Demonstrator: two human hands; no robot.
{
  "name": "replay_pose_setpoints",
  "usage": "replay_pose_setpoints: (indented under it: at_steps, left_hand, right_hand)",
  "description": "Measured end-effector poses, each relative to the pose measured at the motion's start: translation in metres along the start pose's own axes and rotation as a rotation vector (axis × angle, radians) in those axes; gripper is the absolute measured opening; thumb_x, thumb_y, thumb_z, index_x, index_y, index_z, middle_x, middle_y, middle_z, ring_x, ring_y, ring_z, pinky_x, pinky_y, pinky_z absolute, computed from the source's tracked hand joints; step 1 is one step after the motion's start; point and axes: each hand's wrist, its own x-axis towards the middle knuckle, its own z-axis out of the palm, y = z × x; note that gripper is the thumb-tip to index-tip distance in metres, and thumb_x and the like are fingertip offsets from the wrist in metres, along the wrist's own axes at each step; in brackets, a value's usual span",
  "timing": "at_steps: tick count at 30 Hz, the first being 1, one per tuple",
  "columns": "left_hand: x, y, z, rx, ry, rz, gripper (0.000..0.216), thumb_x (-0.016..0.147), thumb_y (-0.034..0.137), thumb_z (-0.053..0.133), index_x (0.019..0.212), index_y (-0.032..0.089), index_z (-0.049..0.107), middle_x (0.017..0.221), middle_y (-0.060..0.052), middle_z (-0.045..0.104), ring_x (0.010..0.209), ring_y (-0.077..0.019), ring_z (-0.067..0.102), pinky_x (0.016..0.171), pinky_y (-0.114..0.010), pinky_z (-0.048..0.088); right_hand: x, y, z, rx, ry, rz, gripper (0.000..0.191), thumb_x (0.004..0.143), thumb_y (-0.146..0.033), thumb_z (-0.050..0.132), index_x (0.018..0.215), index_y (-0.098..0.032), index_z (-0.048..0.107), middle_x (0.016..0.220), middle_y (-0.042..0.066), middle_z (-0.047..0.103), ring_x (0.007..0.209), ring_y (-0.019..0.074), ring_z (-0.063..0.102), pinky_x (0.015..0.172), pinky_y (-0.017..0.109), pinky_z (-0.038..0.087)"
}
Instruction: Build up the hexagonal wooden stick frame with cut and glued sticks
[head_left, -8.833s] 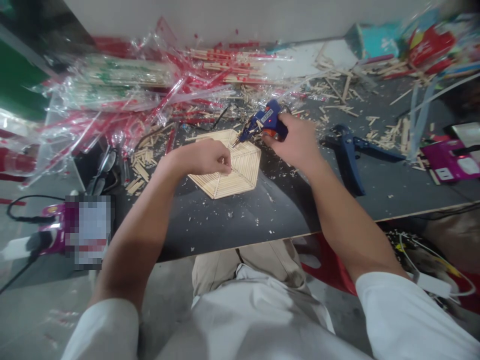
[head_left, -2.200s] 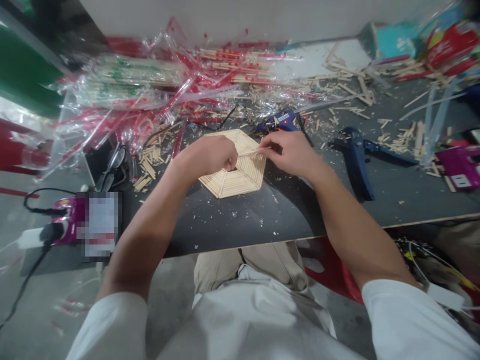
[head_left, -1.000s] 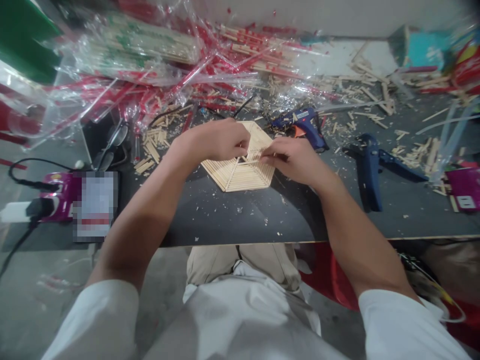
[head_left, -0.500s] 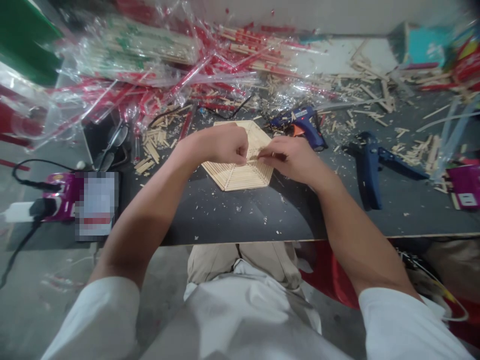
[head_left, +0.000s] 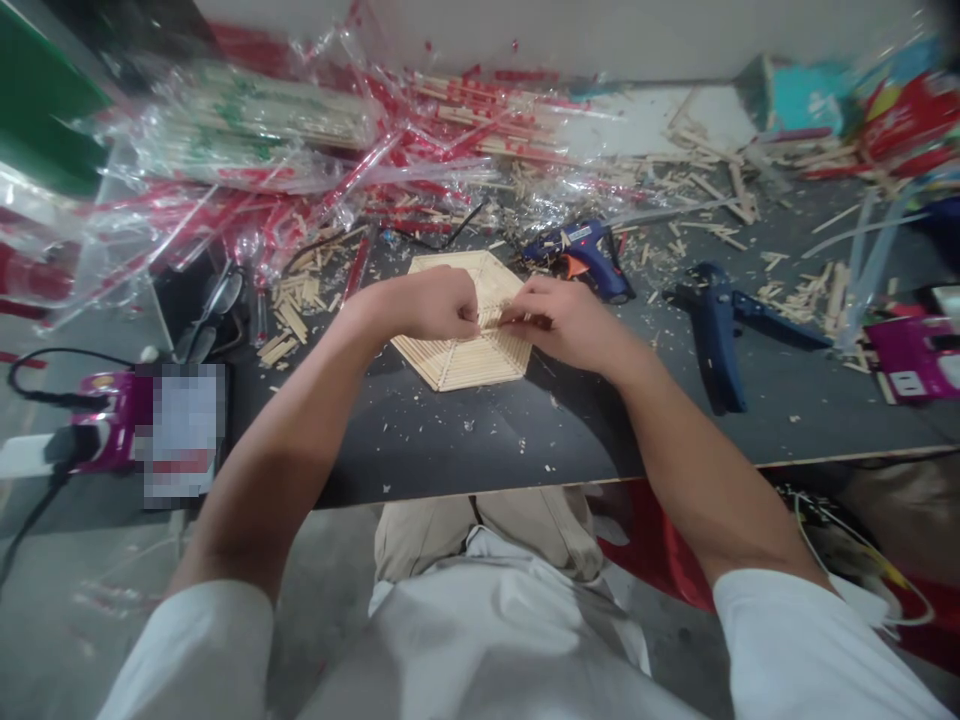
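Observation:
A hexagonal panel of thin wooden sticks (head_left: pixel 487 370), with ribs meeting near its middle, lies flat on the dark table. My left hand (head_left: pixel 442 303) is closed, its curled fingertips at the panel's middle; what they pinch is hidden. From the other side, my right hand (head_left: pixel 566 320) reaches in with thumb and fingers pinched over the sticks at the centre. Whatever sits between those fingers is too small to name. Just behind the right hand lies a blue glue gun (head_left: pixel 589 258) with an orange trigger.
Blue-handled cutters (head_left: pixel 716 340) lie open at the right. Behind are plastic-wrapped stick bundles (head_left: pixel 285 115) and scattered stick offcuts (head_left: pixel 292 310). At the left are a phone (head_left: pixel 184 430), eyeglasses (head_left: pixel 214 310) and a purple power strip (head_left: pixel 109 420). The table's front edge (head_left: pixel 487 490) runs before my lap.
The whole view has shifted, so objects on the table appear slightly farther left. Both hands keep nearly the same place over the panel's middle, still closed.

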Motion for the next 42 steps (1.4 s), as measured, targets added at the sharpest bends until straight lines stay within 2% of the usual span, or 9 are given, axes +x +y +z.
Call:
replay_pose_setpoints:
  at_steps: [4,10,16,21,32,38,42]
  left_hand:
    - [0.003,-0.001,0.002,-0.031,-0.019,-0.036,0.024,0.082,0.034,0.064,0.082,0.021,0.085,0.064,-0.002,0.061,0.062,-0.0155,0.051,0.071,-0.033,0.035]
    - [0.002,0.001,-0.002,-0.070,-0.066,-0.081,0.023,0.079,0.037,0.068,0.080,0.019,0.083,0.061,0.000,0.061,0.059,-0.0142,0.050,0.066,-0.031,0.034]
    - [0.002,0.003,-0.004,-0.068,-0.058,-0.065,0.027,0.079,0.037,0.065,0.081,0.016,0.082,0.063,0.000,0.064,0.062,-0.0137,0.054,0.066,-0.030,0.036]
    - [0.002,0.005,-0.005,-0.058,-0.069,-0.100,0.027,0.080,0.037,0.065,0.083,0.017,0.082,0.067,-0.002,0.068,0.065,-0.0165,0.057,0.066,-0.031,0.039]
    - [0.002,-0.002,-0.004,-0.082,-0.040,-0.030,0.031,0.082,0.043,0.064,0.081,0.017,0.080,0.069,-0.003,0.072,0.066,-0.0155,0.059,0.067,-0.029,0.040]
    - [-0.001,-0.007,-0.006,-0.087,-0.067,-0.007,0.032,0.085,0.044,0.063,0.084,0.017,0.081,0.067,-0.001,0.070,0.062,-0.0137,0.055,0.065,-0.029,0.038]
    - [-0.002,-0.009,-0.008,-0.099,-0.087,0.006,0.030,0.085,0.042,0.064,0.090,0.018,0.082,0.072,-0.002,0.074,0.067,-0.0145,0.059,0.068,-0.028,0.040]
  right_hand:
    - [0.000,-0.001,-0.001,-0.002,-0.011,0.002,0.020,0.104,-0.036,0.066,0.100,-0.022,0.079,0.099,0.008,0.070,0.078,0.0183,0.061,0.074,0.036,0.050]
    - [0.001,-0.002,0.000,-0.022,-0.022,0.006,0.012,0.102,-0.026,0.063,0.097,-0.020,0.073,0.102,0.010,0.070,0.094,0.0244,0.065,0.085,0.039,0.050]
    - [0.000,-0.001,0.003,-0.023,-0.013,0.049,0.008,0.100,-0.020,0.060,0.096,-0.020,0.067,0.102,0.009,0.066,0.094,0.0234,0.063,0.083,0.037,0.048]
    - [0.000,0.000,0.002,-0.010,-0.016,0.049,0.010,0.102,-0.023,0.059,0.096,-0.021,0.066,0.102,0.009,0.066,0.094,0.0236,0.063,0.085,0.038,0.048]
    - [0.001,0.001,-0.001,0.023,-0.022,0.059,0.009,0.101,-0.022,0.060,0.094,-0.021,0.066,0.100,0.009,0.066,0.092,0.0234,0.063,0.085,0.038,0.048]
    - [0.001,0.002,-0.003,0.021,-0.003,0.082,0.011,0.101,-0.024,0.060,0.093,-0.021,0.067,0.098,0.008,0.066,0.088,0.0217,0.061,0.082,0.038,0.047]
    - [0.000,0.002,-0.003,0.016,-0.008,0.086,0.010,0.101,-0.025,0.061,0.094,-0.021,0.067,0.099,0.008,0.066,0.090,0.0225,0.061,0.084,0.038,0.048]
